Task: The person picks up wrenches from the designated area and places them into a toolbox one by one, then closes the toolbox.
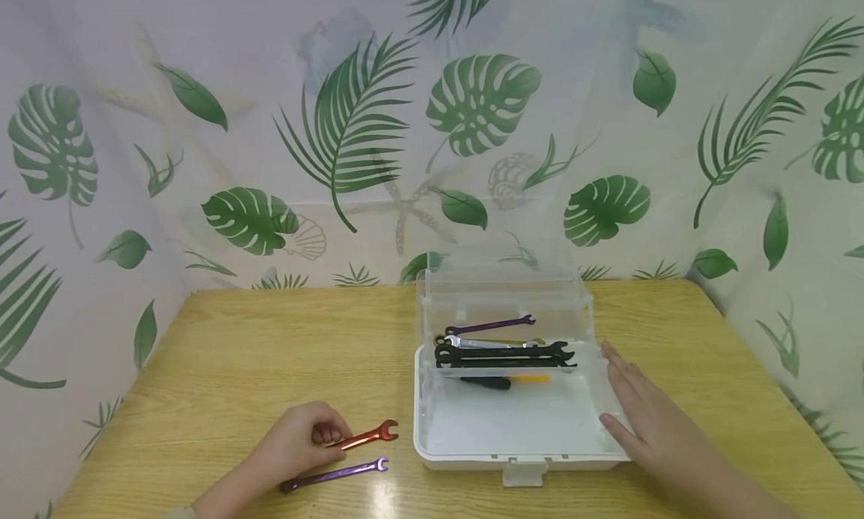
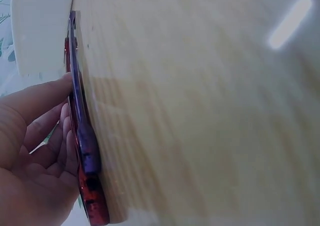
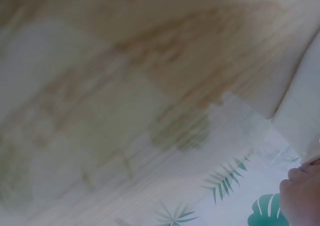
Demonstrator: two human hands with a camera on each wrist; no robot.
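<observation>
My left hand (image 1: pixel 328 434) curls its fingers round the handle end of a red wrench (image 1: pixel 369 433) lying on the wooden table (image 1: pixel 223 354). Just in front of it lies a purple wrench (image 1: pixel 335 474), untouched. The left wrist view shows the red wrench (image 2: pixel 94 203) and the purple wrench (image 2: pixel 82 136) edge-on beside my fingers (image 2: pixel 40 131). My right hand (image 1: pixel 628 399) rests with straight fingers against the right wall of an open white plastic box (image 1: pixel 472 448). Only my fingertips (image 3: pixel 300 193) and the box corner (image 3: pixel 300 118) appear in the blurred right wrist view.
Inside the box, a raised tray holds a purple wrench (image 1: pixel 490 325), a silver one (image 1: pixel 487 343) and black ones (image 1: pixel 504 355); a black-and-yellow screwdriver (image 1: pixel 506 382) lies below. The clear lid (image 1: pixel 499 286) stands open at the back. A leaf-print curtain (image 1: pixel 351 129) surrounds the table.
</observation>
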